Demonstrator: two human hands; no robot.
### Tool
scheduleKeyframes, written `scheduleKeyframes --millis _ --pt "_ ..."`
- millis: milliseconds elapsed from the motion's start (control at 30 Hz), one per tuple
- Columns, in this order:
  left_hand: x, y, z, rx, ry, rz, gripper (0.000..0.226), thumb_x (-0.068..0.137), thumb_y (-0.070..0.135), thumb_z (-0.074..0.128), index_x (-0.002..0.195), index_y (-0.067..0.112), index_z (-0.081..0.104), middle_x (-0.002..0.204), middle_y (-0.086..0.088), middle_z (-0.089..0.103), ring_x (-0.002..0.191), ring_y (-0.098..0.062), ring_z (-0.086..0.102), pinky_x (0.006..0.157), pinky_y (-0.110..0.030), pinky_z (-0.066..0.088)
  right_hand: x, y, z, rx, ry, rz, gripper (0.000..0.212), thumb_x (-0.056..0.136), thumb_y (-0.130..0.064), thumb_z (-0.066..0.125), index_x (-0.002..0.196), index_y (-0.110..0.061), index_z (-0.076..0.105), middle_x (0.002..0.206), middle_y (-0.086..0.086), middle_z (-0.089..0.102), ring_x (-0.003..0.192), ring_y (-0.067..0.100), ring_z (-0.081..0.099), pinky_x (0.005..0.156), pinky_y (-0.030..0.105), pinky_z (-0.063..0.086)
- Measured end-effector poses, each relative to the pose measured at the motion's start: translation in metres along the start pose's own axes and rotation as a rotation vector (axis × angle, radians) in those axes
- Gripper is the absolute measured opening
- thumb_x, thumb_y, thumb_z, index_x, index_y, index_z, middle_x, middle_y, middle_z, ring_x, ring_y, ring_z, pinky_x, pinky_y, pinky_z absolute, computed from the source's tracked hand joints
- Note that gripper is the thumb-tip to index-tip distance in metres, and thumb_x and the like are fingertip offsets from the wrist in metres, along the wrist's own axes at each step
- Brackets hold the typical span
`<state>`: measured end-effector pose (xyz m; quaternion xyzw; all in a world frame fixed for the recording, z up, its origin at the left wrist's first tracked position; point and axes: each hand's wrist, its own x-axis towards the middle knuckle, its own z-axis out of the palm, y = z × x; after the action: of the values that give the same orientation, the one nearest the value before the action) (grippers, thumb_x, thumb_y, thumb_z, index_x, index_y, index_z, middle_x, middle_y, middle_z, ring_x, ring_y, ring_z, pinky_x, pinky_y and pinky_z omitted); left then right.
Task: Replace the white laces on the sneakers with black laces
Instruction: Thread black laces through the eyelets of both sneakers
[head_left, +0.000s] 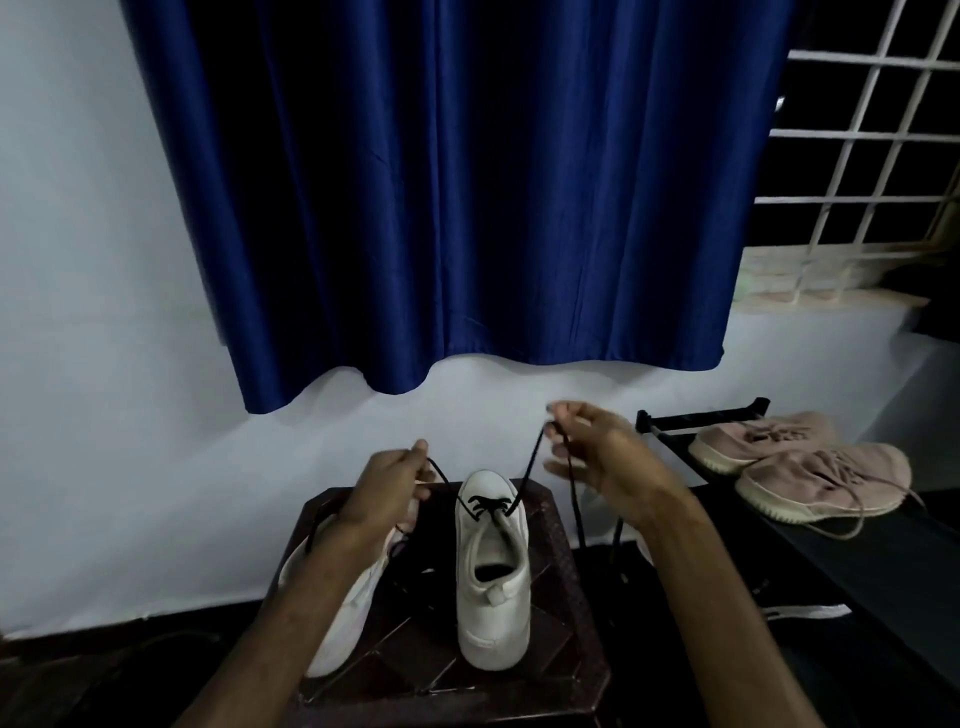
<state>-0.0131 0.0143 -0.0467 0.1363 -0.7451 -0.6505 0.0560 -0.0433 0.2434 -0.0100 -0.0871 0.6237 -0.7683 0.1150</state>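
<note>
Backdrop: blue curtain (467, 182) over a pale wall (93, 312), window grille (857, 156) top right. Black rack (831, 545) on the right carries a pair of pink sneakers (821, 483), not part of this job. A white strip (810, 612) lies on the rack's near end, possibly a pulled white lace, can't confirm

Work surface is a dark stool (561, 623). Centre white sneaker (491, 597) stands on it, heel toward the person, toe toward the wall, so its long axis runs straight away from the camera. Second white sneaker (337, 623) lies just left of it, partly hidden by the left forearm, lacing state not visible

Left hand (387, 488) pinches one end of the black lace (530, 467), low and just beside the toe. Right hand (597, 457) pinches the other end, raised higher and further out, spare tail hanging down below it. Both runs look taut

Lace crosses (488, 503) only at the toe-end eyelets, no white lace on this shoe. My read: early in relacing, maybe first rows done

Key geometry: both hands sit up at the toe end, open eyelets lie back toward the heel, i.e. toward the person. Next threading means bringing an end back and down. Left hand is nearer the shoe, likely the easier one to feed first
</note>
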Motion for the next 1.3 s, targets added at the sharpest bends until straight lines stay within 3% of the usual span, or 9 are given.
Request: scheduleKeyframes --millis 133,233,333,500,667,900,1067,1167,1300 --pt "0.000 0.004 -0.011 0.623 0.196 0.225 0.029 0.096 0.035 0.057 0.111 0.011 0.060 0.114 -0.011 0.060 0.111 -0.030 0.055 0.094 -0.038 0.045 0.002 -0.037 0.019 0.349 -0.130 -0.148 0.024 0.095 -0.002 0.051 0.111 -0.016 0.063 0.104 -0.001 0.069 0.081 0.010 0.062 0.089 0.041 0.054" --pt "-0.014 0.013 0.000 0.289 0.152 0.385 0.027 0.099 0.030 0.052 0.119 0.013 0.058 0.117 -0.005 0.063 0.108 -0.026 0.058 0.089 -0.034 0.048 0.002 -0.045 0.037 0.439 -0.118 -0.175 0.034 0.092 0.010 0.046 0.113 -0.012 0.061 0.109 0.003 0.068 0.086 0.013 0.064 0.091 0.038 0.056" --pt "-0.041 0.040 0.025 -0.088 -0.239 0.287 0.033 0.103 0.038 0.040 0.113 0.018 0.065 0.107 0.001 0.072 0.099 -0.021 0.066 0.083 -0.035 0.054 0.002 -0.044 0.055 0.533 -0.144 -0.176 0.037 0.091 0.016 0.042 0.111 -0.010 0.060 0.109 0.007 0.068 0.091 0.017 0.065 0.093 0.036 0.054" --pt "-0.055 0.047 0.031 -0.072 -0.573 0.273 0.027 0.104 0.027 0.043 0.103 0.012 0.065 0.092 -0.007 0.070 0.083 -0.024 0.067 0.076 -0.031 0.054 0.005 -0.047 0.057 0.597 -0.078 -0.222 0.037 0.090 0.019 0.040 0.105 -0.007 0.061 0.102 0.010 0.069 0.091 0.019 0.066 0.091 0.035 0.055" --pt "-0.051 0.032 0.002 -0.073 -0.460 0.180 0.025 0.103 0.018 0.043 0.095 0.006 0.063 0.063 0.003 0.050 0.054 -0.012 0.050 0.061 -0.032 0.055 0.017 -0.042 0.020 0.665 0.113 -0.232 0.038 0.090 0.022 0.036 0.097 -0.007 0.059 0.097 0.011 0.066 0.090 0.020 0.065 0.080 0.031 0.059" --pt "-0.036 0.019 -0.028 0.116 -0.313 0.257 0.027 0.101 0.004 0.043 0.102 0.006 0.070 0.075 0.001 0.068 0.057 -0.010 0.049 0.046 -0.020 0.041 0.029 0.001 -0.021 0.552 0.267 -0.149 0.034 0.091 0.020 0.036 0.095 -0.005 0.059 0.099 0.013 0.065 0.093 0.022 0.066 0.078 0.029 0.060" --pt "-0.033 0.028 -0.015 0.281 -0.110 0.427 0.012 0.092 0.017 0.064 0.083 0.012 0.070 0.073 0.004 0.075 0.055 -0.015 0.057 0.054 -0.024 0.048 0.030 0.033 -0.015 0.244 0.221 -0.076 0.029 0.091 0.020 0.038 0.102 0.002 0.058 0.105 0.020 0.066 0.094 0.027 0.066 0.092 0.035 0.054" --pt "-0.032 0.036 -0.004 0.298 -0.044 0.461 0.016 0.087 0.025 0.071 0.077 0.012 0.068 0.066 0.005 0.074 0.055 -0.013 0.061 0.063 -0.030 0.053 0.029 0.040 -0.009 -0.082 0.162 -0.049 0.028 0.094 0.012 0.044 0.114 -0.001 0.058 0.106 0.022 0.070 0.086 0.024 0.066 0.079 0.030 0.054" --pt "-0.028 0.041 0.006 0.354 -0.009 0.481 0.017 0.083 0.034 0.074 0.074 0.019 0.068 0.064 0.010 0.072 0.065 -0.008 0.067 0.069 -0.035 0.055 0.029 0.039 -0.007 -1.135 0.175 -0.018 0.030 0.099 -0.029 0.051 0.128 -0.022 0.055 0.107 0.010 0.071 0.090 0.024 0.066 0.075 0.033 0.051"
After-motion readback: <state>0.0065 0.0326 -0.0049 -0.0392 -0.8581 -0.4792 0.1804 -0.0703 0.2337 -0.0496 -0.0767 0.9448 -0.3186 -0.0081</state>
